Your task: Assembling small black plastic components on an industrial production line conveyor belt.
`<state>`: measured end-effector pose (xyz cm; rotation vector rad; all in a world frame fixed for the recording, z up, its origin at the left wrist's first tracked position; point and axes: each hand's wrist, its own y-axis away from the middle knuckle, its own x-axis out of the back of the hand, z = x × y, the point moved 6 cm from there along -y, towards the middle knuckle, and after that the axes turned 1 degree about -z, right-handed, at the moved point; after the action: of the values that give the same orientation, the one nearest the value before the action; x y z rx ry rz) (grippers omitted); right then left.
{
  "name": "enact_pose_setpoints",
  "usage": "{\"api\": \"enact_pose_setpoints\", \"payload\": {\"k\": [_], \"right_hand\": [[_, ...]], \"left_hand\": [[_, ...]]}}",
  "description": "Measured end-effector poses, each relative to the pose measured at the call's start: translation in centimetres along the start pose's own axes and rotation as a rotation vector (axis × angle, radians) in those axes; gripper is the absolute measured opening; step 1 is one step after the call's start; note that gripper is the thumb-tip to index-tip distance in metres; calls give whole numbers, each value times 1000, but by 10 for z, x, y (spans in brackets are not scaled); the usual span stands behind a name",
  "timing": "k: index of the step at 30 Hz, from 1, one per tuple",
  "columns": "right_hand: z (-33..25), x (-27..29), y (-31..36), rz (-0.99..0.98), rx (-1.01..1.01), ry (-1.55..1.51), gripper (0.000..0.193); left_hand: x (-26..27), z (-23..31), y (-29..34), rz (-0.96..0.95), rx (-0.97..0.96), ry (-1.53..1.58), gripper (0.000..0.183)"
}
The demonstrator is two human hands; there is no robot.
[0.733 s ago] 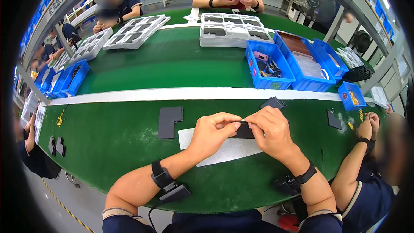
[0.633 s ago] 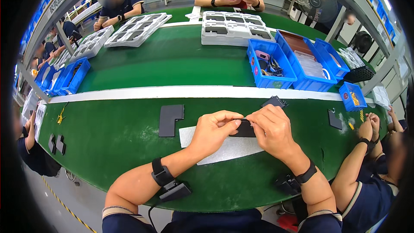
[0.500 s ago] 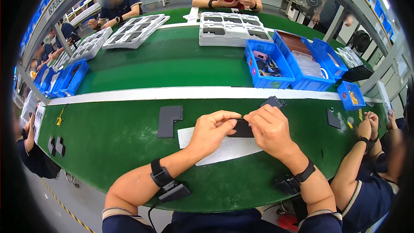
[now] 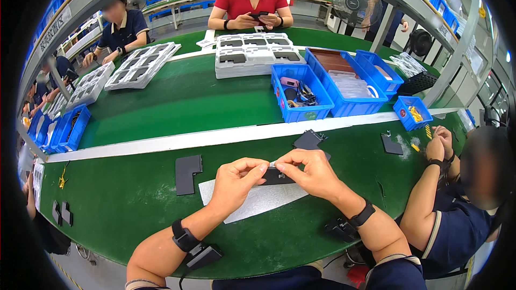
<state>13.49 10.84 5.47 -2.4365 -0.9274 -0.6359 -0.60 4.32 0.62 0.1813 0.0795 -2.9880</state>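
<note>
My two hands meet over a flat black rectangular part (image 4: 279,176) above a pale silvery sheet (image 4: 258,204). My left hand (image 4: 236,181) is closed, with thumb and index finger pinched at the part's left end. My right hand (image 4: 313,174) is closed too, its thumb and index finger pinched at the part's upper edge. Between the fingertips shows a tiny whitish piece (image 4: 272,165), too small to name. A dark grey L-shaped part (image 4: 187,175) lies left of the sheet. Beyond my right hand rests another dark part (image 4: 310,139), partly hidden by it.
A white strip (image 4: 161,142) crosses the green table. Beyond it stand blue bins (image 4: 309,113) and stacked white trays (image 4: 258,70). A small blue bin (image 4: 413,113) holds yellow pieces. Co-workers sit opposite and close on my right. Small dark parts (image 4: 66,213) lie far left.
The view has turned to the right and tilted slightly. Both hands stay together at the black part; my right fingers have shifted along its upper edge, and the whitish piece now shows.
</note>
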Motion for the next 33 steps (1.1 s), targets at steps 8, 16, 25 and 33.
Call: {"api": "enact_pose_setpoints", "payload": {"k": [8,16,25,33], "right_hand": [[-11,2,2,68,229,164,11],[-14,-3,4,147,430,347,5],[-23,-4,8,188,474,421,5],[-17,-5,7,181,421,345,7]], "left_hand": [[-4,-3,-1,-17,41,48,21],[-3,-5,-1,-44,34,-26,21],[-4,-1,0,-38,-13,-84,20],[-6,2,0,-18,-34,-96,19]]}}
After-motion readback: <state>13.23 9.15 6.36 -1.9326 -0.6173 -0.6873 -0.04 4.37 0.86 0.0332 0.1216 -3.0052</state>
